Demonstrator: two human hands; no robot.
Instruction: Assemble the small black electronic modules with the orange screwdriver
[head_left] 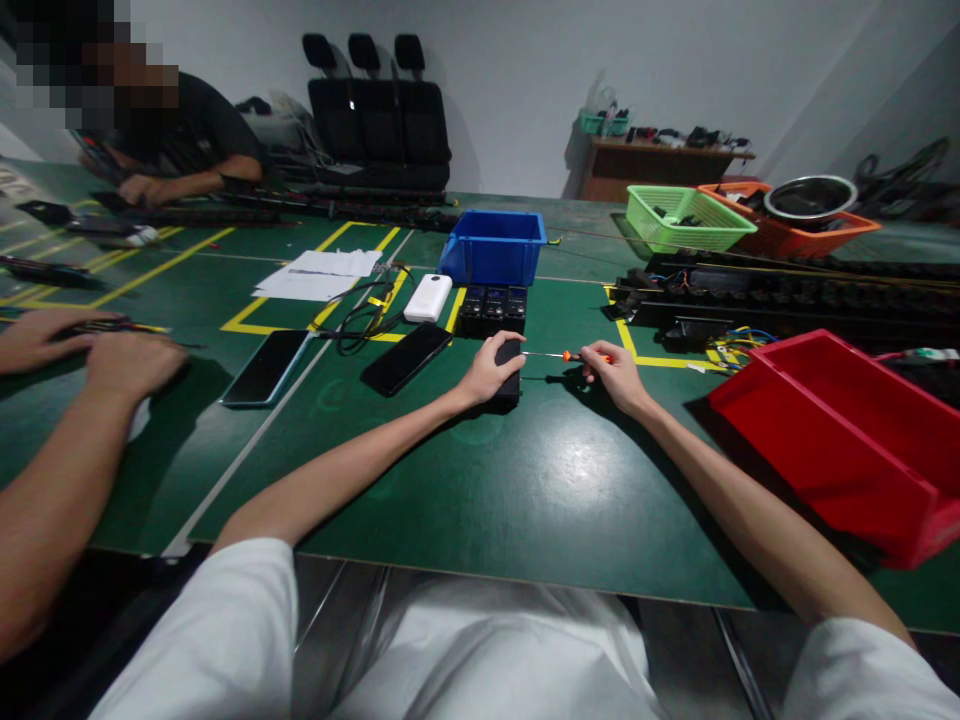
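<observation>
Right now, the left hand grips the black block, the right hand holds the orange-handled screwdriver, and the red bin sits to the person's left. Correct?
Not quite: the head view shows the red bin to the person's right. The left hand does grip the black block, and the right hand holds the orange-handled screwdriver.

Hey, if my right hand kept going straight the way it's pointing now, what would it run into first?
Probably the black block in your left hand: your right hand points left toward it, with the screwdriver leading. Whether the tip touches the block is unclear.
</observation>
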